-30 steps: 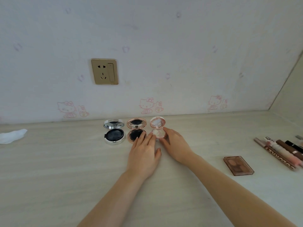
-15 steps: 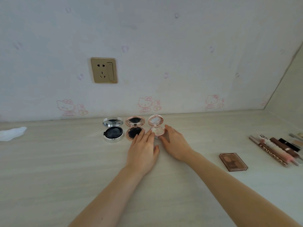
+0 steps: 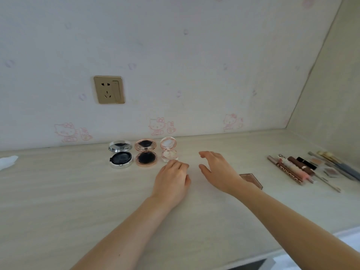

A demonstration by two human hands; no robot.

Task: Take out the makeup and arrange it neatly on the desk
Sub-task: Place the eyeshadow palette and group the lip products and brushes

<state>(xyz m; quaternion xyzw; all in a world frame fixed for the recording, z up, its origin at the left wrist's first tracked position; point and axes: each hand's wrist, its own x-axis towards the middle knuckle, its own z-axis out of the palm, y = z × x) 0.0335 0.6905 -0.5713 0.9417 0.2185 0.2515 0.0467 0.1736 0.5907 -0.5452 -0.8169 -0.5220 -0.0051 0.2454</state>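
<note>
Three round compacts stand with lids up in a row near the wall: a silver compact (image 3: 120,155), a rose-gold compact (image 3: 146,153) and a small pink compact (image 3: 169,150). My left hand (image 3: 172,179) rests on the desk just in front of the pink compact, fingers curled, holding nothing. To its right hovers my right hand (image 3: 219,170), fingers spread and empty, apart from the compacts. A brown eyeshadow palette (image 3: 253,179) lies behind my right wrist, partly hidden by it.
A row of lip tubes, pencils and brushes (image 3: 303,169) lies at the right end of the desk, near the side wall. A white tissue (image 3: 7,161) sits at the far left. A gold wall socket (image 3: 109,90) is above the compacts. The desk's front edge (image 3: 292,250) runs at the lower right.
Both hands have let go of the pink compact and drawn back from it. My right hand moved to the right; my left hand slid right and curled its fingers.
</note>
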